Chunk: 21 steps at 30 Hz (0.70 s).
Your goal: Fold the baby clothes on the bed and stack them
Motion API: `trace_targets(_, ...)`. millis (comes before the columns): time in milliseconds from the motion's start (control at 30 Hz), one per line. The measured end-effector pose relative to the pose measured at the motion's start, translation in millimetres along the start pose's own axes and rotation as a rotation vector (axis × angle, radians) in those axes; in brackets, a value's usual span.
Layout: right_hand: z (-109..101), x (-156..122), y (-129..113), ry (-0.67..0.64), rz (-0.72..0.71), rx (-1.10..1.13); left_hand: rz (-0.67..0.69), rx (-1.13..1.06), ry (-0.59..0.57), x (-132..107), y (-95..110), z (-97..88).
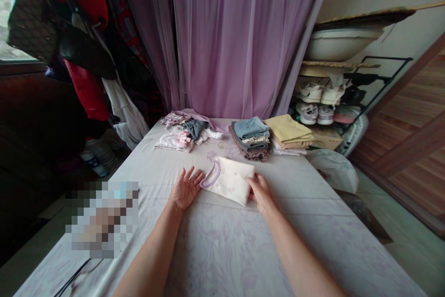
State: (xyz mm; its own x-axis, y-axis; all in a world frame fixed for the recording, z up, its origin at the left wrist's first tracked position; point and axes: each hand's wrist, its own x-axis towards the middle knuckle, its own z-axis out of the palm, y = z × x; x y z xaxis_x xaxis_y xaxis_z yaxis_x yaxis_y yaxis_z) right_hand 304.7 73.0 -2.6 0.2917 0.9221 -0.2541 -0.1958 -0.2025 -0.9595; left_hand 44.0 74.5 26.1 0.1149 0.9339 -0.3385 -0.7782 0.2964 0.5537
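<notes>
A folded cream garment with a faint pattern [229, 180] lies on the bed in front of me, with a lilac trim loop [212, 174] at its left end. My right hand [261, 192] grips the garment's right end, its fingers over the fold. My left hand [186, 189] lies palm down with its fingers spread, fingertips close beside the lilac loop. I cannot tell whether they touch it.
Folded clothes stand in stacks [252, 138] and a looser pile [187, 131] at the bed's far side, before a lilac curtain [225, 37]. A shoe rack [323, 97] and white plastic bag [333, 169] stand right; hanging bags and clothes [83, 42] are left.
</notes>
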Motion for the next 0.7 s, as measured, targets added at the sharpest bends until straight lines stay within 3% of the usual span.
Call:
trace_targets(100,-3,5,-7,-0.035,0.027,-0.178,0.019,0.055,0.0,2,-3,0.0)
trace_targets(200,-2,11,-22,0.067,-0.097,-0.503,0.044,0.249,0.031,6,-5,6.7)
trace_targets(267,-2,16,-33,0.156,-0.25,-0.736,0.068,0.521,0.067,9,-4,14.4)
trace_targets(367,-2,26,-47,0.109,-0.342,-0.986,0.136,1.136,0.113,12,-1,25.5)
trace_targets(467,-2,35,-54,0.026,-0.277,-1.088,0.192,1.581,0.134,12,-1,31.8)
trace_targets(700,-10,41,-42,0.096,-0.267,-1.057,0.334,1.88,0.094,22,-2,54.6)
